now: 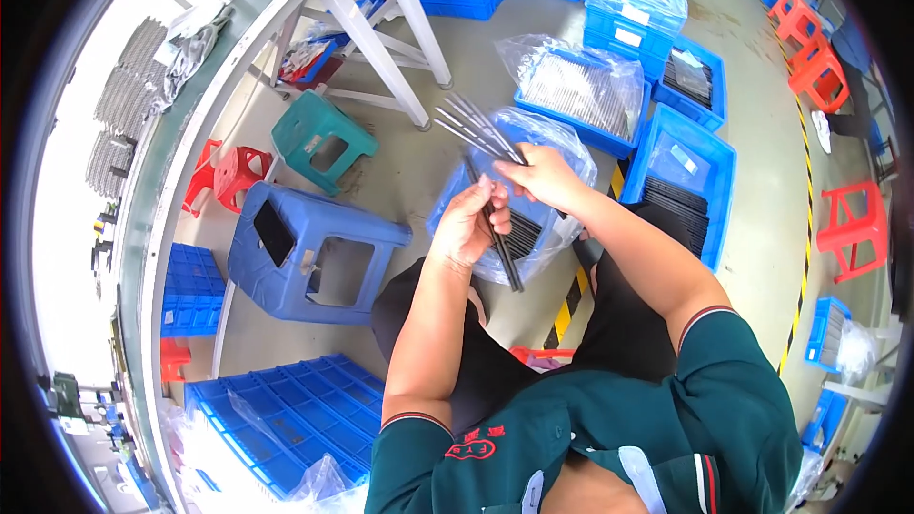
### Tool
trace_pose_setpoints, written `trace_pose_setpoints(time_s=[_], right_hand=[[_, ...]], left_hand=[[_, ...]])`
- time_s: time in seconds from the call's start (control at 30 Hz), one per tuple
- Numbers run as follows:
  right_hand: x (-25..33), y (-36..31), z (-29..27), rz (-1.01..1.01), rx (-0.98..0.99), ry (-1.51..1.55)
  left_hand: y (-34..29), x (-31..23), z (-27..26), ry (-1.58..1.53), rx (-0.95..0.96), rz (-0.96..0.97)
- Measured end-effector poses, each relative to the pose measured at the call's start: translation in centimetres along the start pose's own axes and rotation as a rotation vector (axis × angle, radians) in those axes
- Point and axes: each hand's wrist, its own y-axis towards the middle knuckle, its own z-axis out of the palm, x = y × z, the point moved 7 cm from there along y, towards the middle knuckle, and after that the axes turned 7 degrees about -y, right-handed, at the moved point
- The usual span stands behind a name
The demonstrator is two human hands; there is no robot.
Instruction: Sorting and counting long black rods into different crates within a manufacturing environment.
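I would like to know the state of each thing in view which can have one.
Left hand: closed, holding rods
Slim black rods: gripped, tilted
Right hand: closed, holding rods
Slim grey rods: gripped, far ends fanned apart
Clear plastic bag below: spread, dark rods inside
Blue plastic crate at right: open, partly filled
Black rectangular phone-like object: lying on a stool
Blue plastic stool: upright, in use as support
Green plastic stool: upright

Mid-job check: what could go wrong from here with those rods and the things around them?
The thin rods in the right hand fan apart at their far ends, so one might slip loose. The loose plastic liner below the hands could snag the dark rods in the left hand. A bump to the blue stool might drop the phone-like slab.
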Motion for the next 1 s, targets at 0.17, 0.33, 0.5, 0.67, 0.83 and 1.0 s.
trace_pose_setpoints(time_s=[0.17,0.33,0.5,0.67,0.83,1.0], right_hand=[[0.1,-2.0,0.2,0.016,0.12,0.03],[0.7,-3.3,0.8,0.09,0.233,-0.047],[0.0,-3.1,0.4,0.033,0.184,-0.071],[-0.4,-3.0,0.1,0.035,0.134,-0.073],[-0.3,-3.1,0.5,0.131,0.151,0.05],[-1.0,-3.5,1.8,0.276,0.31,0.385]], left_hand=[[-0.5,-4.8,-3.2,-0.084,-0.32,0.351],[-0.4,-6.5,-2.9,-0.14,-0.318,0.519],[-0.1,-6.1,-2.3,-0.196,-0.254,0.531],[0.3,-5.6,-1.3,-0.129,-0.203,0.545],[0.9,-5.2,-0.8,0.015,-0.218,0.595],[0.9,-5.3,-0.4,-0.029,-0.238,0.601]])
